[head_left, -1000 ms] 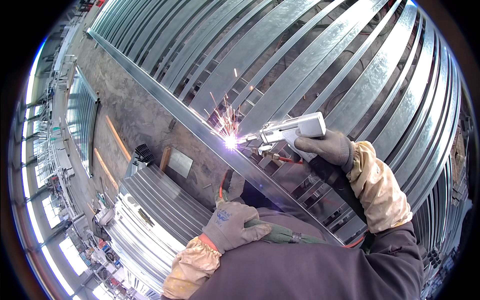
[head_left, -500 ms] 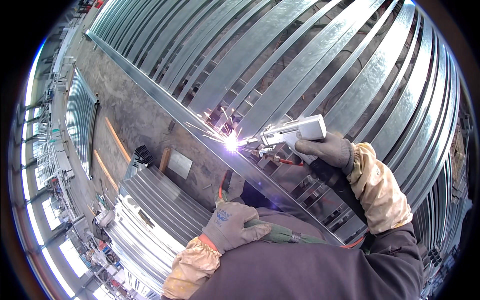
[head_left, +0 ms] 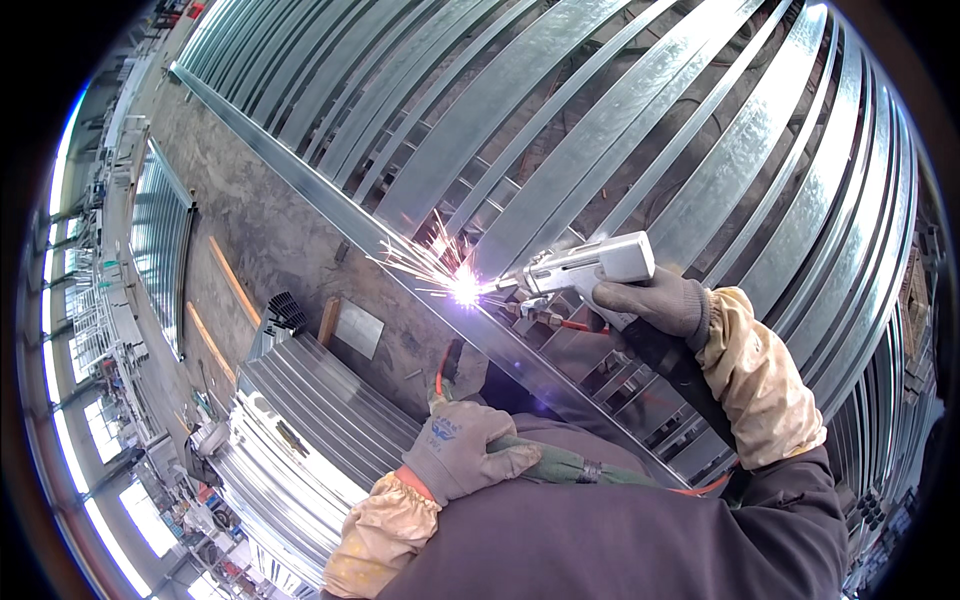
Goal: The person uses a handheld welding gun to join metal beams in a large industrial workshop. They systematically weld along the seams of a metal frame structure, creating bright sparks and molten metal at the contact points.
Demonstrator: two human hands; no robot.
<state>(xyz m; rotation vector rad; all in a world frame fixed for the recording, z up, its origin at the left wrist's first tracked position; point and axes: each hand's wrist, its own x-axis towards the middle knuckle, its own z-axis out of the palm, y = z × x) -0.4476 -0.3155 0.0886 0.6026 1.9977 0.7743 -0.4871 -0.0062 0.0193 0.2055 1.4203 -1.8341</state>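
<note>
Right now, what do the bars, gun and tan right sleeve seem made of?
Bars: metal, probably galvanised steel; grey with mottled shine. Gun: smooth, silver-grey; metal or painted plastic, its even satin surface leaves that open. Tan sleeve: thin leather or coated cloth, perhaps; softly creased, slightly shiny.

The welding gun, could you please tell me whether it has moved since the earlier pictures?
Yes, slightly: judged against the flat metal sheet on the floor, the welding gun in the right hand has shifted toward the picture's lower right.
</note>
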